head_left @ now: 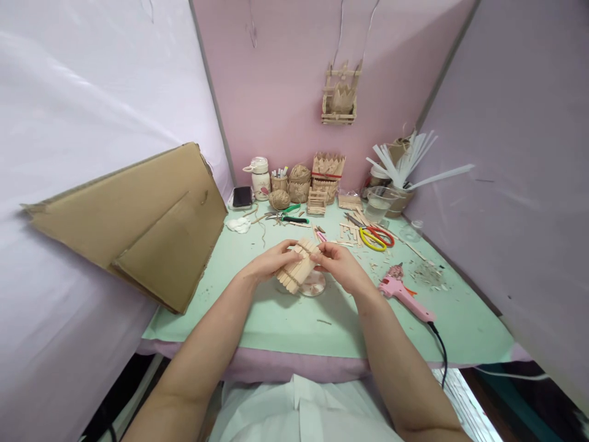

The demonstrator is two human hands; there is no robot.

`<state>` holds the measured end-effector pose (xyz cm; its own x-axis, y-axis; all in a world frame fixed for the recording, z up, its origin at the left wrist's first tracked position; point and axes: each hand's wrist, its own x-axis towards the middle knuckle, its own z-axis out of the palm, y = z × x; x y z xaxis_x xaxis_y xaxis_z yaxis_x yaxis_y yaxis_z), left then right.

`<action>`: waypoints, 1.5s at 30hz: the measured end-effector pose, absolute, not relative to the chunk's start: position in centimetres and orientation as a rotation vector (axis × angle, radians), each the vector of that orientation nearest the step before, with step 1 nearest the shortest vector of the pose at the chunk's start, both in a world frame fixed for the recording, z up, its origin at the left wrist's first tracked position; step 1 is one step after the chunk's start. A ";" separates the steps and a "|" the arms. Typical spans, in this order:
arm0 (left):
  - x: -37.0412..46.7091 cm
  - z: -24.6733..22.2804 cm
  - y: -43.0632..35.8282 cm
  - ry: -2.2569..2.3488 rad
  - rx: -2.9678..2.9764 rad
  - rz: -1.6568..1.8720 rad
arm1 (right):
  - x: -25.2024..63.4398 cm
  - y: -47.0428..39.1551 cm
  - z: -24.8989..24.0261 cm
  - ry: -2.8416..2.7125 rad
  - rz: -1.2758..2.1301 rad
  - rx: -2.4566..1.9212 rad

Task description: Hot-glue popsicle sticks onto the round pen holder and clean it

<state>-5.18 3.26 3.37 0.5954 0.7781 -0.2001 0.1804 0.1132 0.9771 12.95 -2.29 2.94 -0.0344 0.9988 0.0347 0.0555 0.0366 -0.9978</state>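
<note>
Between my two hands, a cup-like piece made of popsicle sticks (294, 275) is held tilted above the table, with twine bands running across it. My left hand (275, 259) is closed around its left side, thumb on the front. At the upper right edge, the fingers of my right hand (335, 261) pinch the piece near the upper twine band. What lies under those fingertips is too small to make out. Just below and behind the piece, a round clear dish (313, 285) rests on the green tabletop (285, 325).
A pink glue gun (407, 296) with a cord lies at right. Scissors (373, 238), pliers (294, 218) and loose stick pieces (350, 233) are behind my hands. Cardboard (156, 227) leans at left. Along the back stand a bottle (260, 179), twine balls (278, 199) and glue sticks (414, 156).
</note>
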 end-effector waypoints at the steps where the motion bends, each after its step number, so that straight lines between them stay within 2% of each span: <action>1: -5.2 3.4 3.2 0.873 1.417 0.535 | 12.9 -2.3 3.0 -1.298 1.178 -1.212; 8: -5.0 3.5 3.0 0.847 1.388 0.545 | 12.9 -2.3 2.9 -1.343 1.154 -1.225; 16: -5.0 3.4 2.6 0.836 1.498 0.691 | 13.2 -2.4 3.2 -1.467 0.940 -1.210; 24: -5.4 3.9 2.5 0.735 1.315 0.629 | 13.6 -2.0 2.7 -1.493 0.962 -1.139; 45: -5.1 3.0 2.4 0.805 1.393 0.745 | 12.9 -1.8 2.9 -1.498 0.916 -1.097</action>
<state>-5.14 2.36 2.99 0.5405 0.8400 -0.0479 0.0167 0.0462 0.9988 12.92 -1.84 2.89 -0.0639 0.9554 0.2882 0.1789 0.2951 -0.9386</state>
